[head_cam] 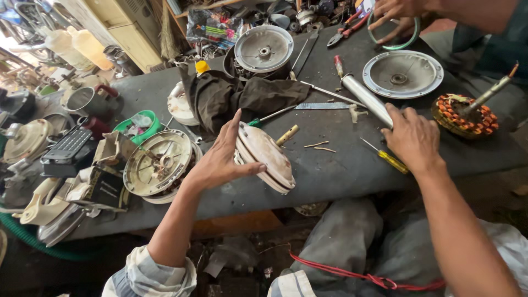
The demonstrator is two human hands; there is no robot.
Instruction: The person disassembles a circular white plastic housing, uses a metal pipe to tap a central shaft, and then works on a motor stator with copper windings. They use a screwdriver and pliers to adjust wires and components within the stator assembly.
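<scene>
My left hand (220,157) holds a round white motor housing (269,159) tilted on its edge at the middle of the dark bench (341,176). The thumb lies across its face, the fingers spread upward, and a brass shaft (287,135) sticks out of its top. My right hand (412,137) closes over the near end of a silver metal tube (366,99) that lies slantwise on the bench. A yellow-handled screwdriver (391,160) lies just under that hand. A copper-wound stator (465,113) with a shaft stands to the right.
Another person's hand (393,14) holds a green ring (404,41) at the top right. Two round metal covers (403,73) (264,49), a dark cloth (236,96), red pliers (346,30) and an open motor shell (159,165) lie around. Parts clutter the left.
</scene>
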